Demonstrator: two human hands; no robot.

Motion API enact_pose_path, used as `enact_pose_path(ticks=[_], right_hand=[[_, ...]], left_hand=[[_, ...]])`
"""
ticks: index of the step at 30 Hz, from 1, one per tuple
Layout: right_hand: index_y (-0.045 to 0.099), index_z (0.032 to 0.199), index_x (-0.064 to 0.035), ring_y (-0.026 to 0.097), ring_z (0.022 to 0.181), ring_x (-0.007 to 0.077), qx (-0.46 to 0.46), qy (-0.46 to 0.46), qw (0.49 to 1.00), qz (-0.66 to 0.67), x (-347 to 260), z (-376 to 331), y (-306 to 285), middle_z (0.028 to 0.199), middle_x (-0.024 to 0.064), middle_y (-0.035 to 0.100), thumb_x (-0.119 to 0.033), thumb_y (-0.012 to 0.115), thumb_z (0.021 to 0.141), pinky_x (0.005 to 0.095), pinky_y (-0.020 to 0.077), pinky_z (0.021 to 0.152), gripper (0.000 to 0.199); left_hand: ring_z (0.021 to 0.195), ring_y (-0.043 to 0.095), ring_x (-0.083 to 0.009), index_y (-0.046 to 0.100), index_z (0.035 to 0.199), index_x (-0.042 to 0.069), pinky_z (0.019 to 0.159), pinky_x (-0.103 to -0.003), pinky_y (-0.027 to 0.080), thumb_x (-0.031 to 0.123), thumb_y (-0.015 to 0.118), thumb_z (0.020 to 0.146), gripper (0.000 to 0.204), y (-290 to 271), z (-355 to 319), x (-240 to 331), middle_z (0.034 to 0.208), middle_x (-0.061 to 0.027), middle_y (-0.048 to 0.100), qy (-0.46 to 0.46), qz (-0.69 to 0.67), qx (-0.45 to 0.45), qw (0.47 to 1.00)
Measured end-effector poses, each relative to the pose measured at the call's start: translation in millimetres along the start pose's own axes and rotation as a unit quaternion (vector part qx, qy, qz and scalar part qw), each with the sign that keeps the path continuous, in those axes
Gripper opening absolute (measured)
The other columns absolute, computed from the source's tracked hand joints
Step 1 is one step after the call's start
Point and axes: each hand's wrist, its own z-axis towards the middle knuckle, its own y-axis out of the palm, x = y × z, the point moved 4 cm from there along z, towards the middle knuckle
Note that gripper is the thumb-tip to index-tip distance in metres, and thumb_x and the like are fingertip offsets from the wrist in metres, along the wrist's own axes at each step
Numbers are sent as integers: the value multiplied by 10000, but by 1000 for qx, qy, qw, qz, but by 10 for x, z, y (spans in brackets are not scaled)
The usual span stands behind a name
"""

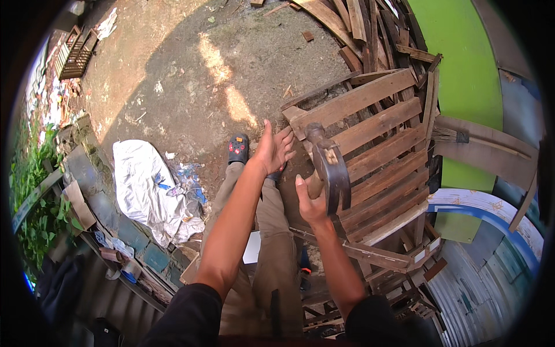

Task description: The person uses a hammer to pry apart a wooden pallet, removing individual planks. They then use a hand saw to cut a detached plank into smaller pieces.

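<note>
Weathered wood fills the right centre of the frame: a slatted pallet [376,156] lies tilted on bare dirt, its upper-left corner board just beside the left hand [273,151]. The step in hand looks like knocking the pallet apart — the right hand [309,202] is wrapped around the handle of a claw hammer [330,170], with the dark steel head raised above the slats, close to the camera. The hammer's head sits over the pallet's left portion, in the middle of the frame, and does not appear to touch the wood. The left hand is open, fingers spread flat and pointing right toward the corner board; whether it presses on the wood or only hovers near it cannot be told. Both forearms come up from the lower edge, the left one long and nearly straight, the right one bent shorter with the wrist cocked back — a pose that reads as a swing being readied. A blow from here would call for the left fingers to stay off the struck slat and for the head to land squarely on a joint. Below the hands, khaki trousers and a dark sandal [237,148] stand on the dirt. A crumpled white sheet [147,185] lies at centre left, and more scrap boards [352,23] are heaped at the upper right.
</note>
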Motion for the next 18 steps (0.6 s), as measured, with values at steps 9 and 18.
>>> enact_pose_path(ticks=[9, 18], right_hand=[[515, 657, -48, 465, 472, 132, 26, 168, 982, 81, 269, 56, -78, 518, 11, 459, -141, 648, 934, 342, 369, 473, 320], [563, 666, -21, 510, 527, 123, -35, 229, 972, 47, 150, 224, 86, 556, 28, 530, -158, 666, 920, 337, 379, 509, 307]], left_hand=[[1553, 10, -258, 60, 1590, 29, 1233, -514, 55, 798, 60, 922, 1019, 129, -41, 124, 1680, -121, 39, 1, 18, 21, 1000], [1527, 189, -224, 123, 1583, 12, 1232, -477, 156, 784, 91, 939, 1006, 155, -36, 125, 1649, -116, 221, 3, 3, 50, 999]])
